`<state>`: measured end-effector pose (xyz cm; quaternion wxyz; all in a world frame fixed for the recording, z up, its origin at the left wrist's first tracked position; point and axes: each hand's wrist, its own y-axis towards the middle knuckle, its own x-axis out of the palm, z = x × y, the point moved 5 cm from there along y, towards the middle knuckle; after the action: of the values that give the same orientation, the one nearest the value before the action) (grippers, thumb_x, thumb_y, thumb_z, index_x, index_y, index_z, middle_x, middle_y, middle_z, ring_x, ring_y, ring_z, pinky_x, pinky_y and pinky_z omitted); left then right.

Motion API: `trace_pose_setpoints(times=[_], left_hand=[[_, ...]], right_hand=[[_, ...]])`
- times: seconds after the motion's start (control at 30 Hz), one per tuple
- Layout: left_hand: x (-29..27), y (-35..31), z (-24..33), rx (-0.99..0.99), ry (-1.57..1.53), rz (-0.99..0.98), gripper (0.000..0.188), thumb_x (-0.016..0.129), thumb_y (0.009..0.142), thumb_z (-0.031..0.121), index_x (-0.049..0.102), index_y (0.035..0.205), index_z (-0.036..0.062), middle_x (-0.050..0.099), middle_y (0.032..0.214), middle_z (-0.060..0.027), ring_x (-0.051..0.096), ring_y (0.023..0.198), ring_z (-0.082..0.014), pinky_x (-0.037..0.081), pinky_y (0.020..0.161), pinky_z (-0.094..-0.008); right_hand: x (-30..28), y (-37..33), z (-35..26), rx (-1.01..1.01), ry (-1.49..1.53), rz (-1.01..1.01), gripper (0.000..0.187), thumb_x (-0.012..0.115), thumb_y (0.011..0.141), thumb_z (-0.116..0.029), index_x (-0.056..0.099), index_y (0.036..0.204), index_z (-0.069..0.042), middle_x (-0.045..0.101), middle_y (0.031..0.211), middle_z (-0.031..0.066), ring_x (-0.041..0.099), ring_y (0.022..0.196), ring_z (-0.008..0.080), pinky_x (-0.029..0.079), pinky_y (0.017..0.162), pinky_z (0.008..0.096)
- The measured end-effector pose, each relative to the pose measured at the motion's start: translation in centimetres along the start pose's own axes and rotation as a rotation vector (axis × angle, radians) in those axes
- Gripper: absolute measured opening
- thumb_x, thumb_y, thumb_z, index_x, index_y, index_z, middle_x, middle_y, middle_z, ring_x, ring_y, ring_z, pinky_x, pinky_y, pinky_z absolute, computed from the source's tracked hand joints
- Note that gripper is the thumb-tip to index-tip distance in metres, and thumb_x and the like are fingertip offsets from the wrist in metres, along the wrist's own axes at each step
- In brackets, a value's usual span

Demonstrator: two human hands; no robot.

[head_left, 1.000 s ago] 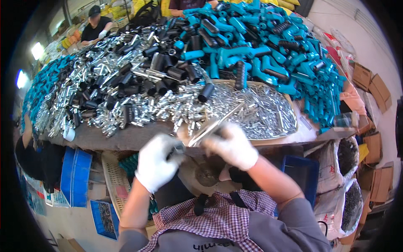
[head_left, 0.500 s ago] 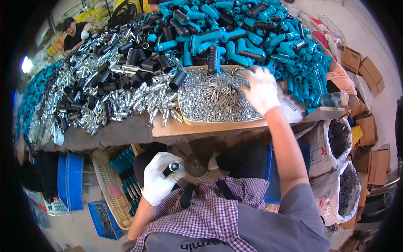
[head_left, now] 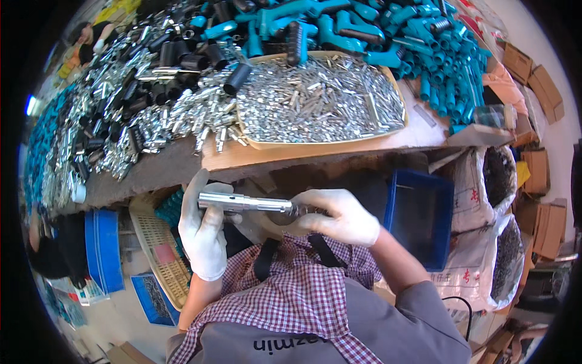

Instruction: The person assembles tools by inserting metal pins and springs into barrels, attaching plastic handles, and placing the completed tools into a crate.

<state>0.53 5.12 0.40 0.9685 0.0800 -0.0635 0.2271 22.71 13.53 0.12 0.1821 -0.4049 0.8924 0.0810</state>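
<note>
A workbench (head_left: 303,155) heaped with metal parts fills twelve o'clock; below it, a silver tube (head_left: 245,202) lies crosswise, nine to three — left hand (head_left: 204,233) wrapped around one end, right hand (head_left: 339,215) pinching the other

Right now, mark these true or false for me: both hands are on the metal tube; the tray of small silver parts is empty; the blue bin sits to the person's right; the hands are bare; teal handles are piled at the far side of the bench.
1. Both hands are on the metal tube: true; the left hand grips one end, the right hand the other.
2. The tray is empty: false; it is heaped with small silver parts.
3. The blue bin sits to the person's right: true.
4. The hands are bare: false; both wear white gloves.
5. Teal handles are piled at the bench's far side: true.
</note>
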Motion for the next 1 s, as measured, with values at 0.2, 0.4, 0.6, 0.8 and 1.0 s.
trace_pose_setpoints(times=[0.2,0.4,0.6,0.8,1.0], left_hand=[[3.7,-2.0,-2.1,-0.137,0.211,-0.209,0.070,0.072,0.090,0.042,0.052,0.132,-0.0107,0.069,0.103,-0.0149,0.066,0.087,-0.0181,0.053,0.078,-0.0296],[8.5,-1.9,-1.5,0.060,0.773,-0.936,0.041,0.083,0.063,0.008,0.073,0.102,0.0033,0.070,0.088,-0.0154,0.069,0.078,-0.0290,0.054,0.071,-0.0330],[10.6,-2.1,-2.7,0.216,0.779,-0.905,0.030,0.082,0.063,0.010,0.074,0.091,0.0025,0.070,0.083,-0.0137,0.068,0.069,-0.0269,0.053,0.063,-0.0329],[9.9,-1.9,-4.1,-0.066,0.757,-0.674,0.025,0.074,0.068,0.004,0.072,0.092,-0.0035,0.070,0.082,-0.0152,0.067,0.071,-0.0239,0.051,0.067,-0.0310],[8.9,-2.2,-5.1,-0.168,0.739,-0.536,0.027,0.071,0.072,0.005,0.072,0.097,-0.0039,0.069,0.083,-0.0126,0.064,0.072,-0.0188,0.050,0.069,-0.0292]], right_hand=[[1.6,-1.3,1.6,-0.049,-0.038,0.114,0.042,0.071,0.082,-0.029,0.067,0.115,-0.003,0.070,0.106,0.0178,0.067,0.098,0.0345,0.053,0.086,0.0388],[2.8,-2.8,4.3,0.034,0.230,-0.001,0.052,0.072,0.084,-0.038,0.065,0.120,-0.001,0.070,0.107,0.0212,0.067,0.103,0.0337,0.052,0.089,0.0386],[-4.2,-6.2,9.1,-0.070,0.104,0.263,0.036,0.066,0.090,-0.030,0.068,0.114,-0.003,0.069,0.107,0.0163,0.068,0.096,0.0298,0.054,0.085,0.0379],[-15.8,-19.6,31.8,0.880,-0.721,0.710,0.023,0.056,0.089,-0.020,0.075,0.097,-0.010,0.071,0.095,0.0186,0.070,0.087,0.0339,0.055,0.078,0.0450],[-14.9,-16.9,38.4,0.956,-0.990,0.422,0.022,0.056,0.082,-0.010,0.073,0.095,-0.012,0.068,0.103,0.0177,0.068,0.097,0.0338,0.054,0.083,0.0484]])
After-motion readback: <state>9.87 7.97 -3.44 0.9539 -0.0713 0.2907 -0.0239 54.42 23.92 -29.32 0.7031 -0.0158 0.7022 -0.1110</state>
